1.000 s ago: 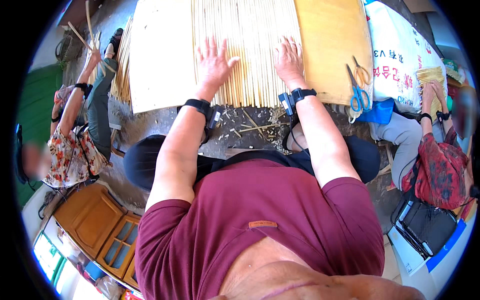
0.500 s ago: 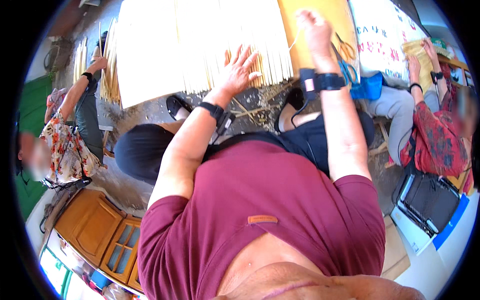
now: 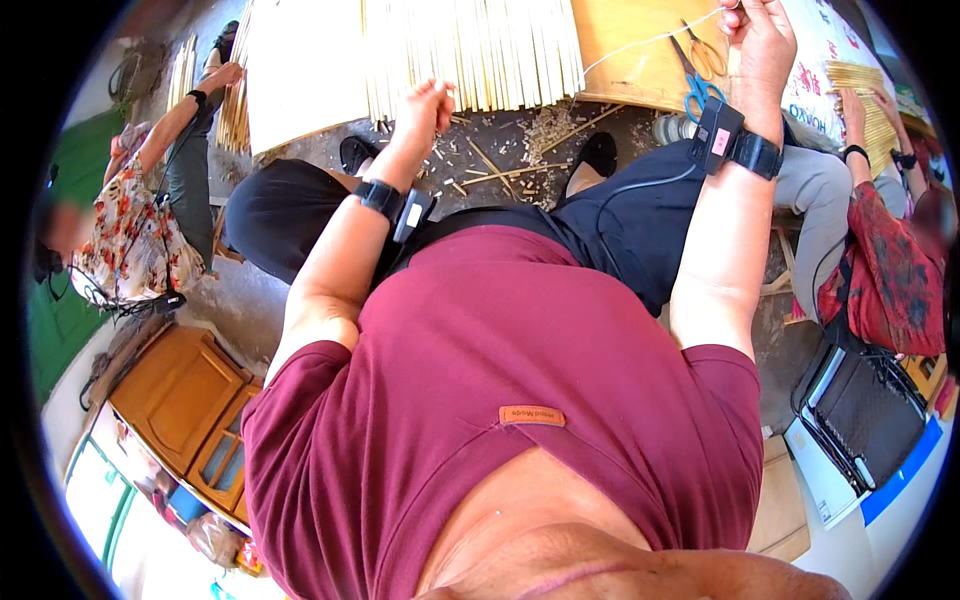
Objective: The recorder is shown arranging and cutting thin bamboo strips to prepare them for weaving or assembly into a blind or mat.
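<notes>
A row of thin pale wooden sticks lies side by side at the top, their near ends reaching the table's edge. From the row's right side a thin white string stretches up to my right hand, which pinches it over the right end of the table. My left hand hovers just below the near ends of the sticks with its fingers curled; whether anything sits between them is hidden. Between the sticks and my right hand lie blue-handled scissors and orange-handled scissors.
The sticks rest on a table with a yellow-brown board. Wood scraps litter the floor by my shoes. At left a person's hand touches a stick bundle; at right another person handles a mat of sticks beside white printed sheeting.
My right hand has moved right, drawing the string out longer and straighter. The left hand has lifted off the sticks, shifted left and toward me, and its spread fingers have curled.
</notes>
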`<state>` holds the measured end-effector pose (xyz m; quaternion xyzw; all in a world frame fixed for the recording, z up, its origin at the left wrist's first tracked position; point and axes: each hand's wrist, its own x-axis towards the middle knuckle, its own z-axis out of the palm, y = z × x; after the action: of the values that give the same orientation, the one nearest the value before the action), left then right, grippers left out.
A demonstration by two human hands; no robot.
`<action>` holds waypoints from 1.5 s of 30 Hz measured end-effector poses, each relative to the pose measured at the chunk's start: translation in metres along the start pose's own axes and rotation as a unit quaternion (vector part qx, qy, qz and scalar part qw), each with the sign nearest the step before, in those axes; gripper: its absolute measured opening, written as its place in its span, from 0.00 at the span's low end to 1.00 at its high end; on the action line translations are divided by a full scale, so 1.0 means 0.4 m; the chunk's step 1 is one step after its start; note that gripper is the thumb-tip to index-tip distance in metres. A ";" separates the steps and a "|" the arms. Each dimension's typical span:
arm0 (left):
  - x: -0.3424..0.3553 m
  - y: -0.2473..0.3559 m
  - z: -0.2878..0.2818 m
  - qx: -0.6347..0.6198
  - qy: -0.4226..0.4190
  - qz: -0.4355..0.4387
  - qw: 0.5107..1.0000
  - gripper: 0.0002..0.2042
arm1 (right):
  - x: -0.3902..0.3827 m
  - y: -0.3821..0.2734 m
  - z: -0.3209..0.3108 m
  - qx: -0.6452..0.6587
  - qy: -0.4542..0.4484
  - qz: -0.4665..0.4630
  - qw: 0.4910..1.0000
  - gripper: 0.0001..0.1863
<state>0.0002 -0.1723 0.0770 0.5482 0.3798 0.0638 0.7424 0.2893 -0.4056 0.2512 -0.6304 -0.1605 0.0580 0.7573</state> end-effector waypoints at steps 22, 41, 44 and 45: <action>0.157 -0.077 -0.014 -0.038 -0.293 0.072 0.953 0.20 | 0.074 0.060 -0.029 0.373 0.088 -0.127 0.915 0.05; -0.079 0.270 0.318 -0.135 -0.330 0.133 0.925 0.29 | -0.094 -0.017 0.151 -0.017 -0.425 0.141 0.894 0.08; -0.112 0.270 0.262 -0.032 -0.282 0.081 0.955 0.07 | -0.052 0.011 0.090 0.164 -0.277 0.139 0.937 0.05; -0.134 0.273 0.232 -0.027 -0.250 0.085 0.964 0.06 | -0.036 0.029 0.069 0.217 -0.239 0.118 0.939 0.05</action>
<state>0.0563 -0.2282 0.2081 0.5562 0.1321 -0.0023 0.8205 0.2683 -0.3816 0.2416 -0.4325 -0.2449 0.3290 0.8030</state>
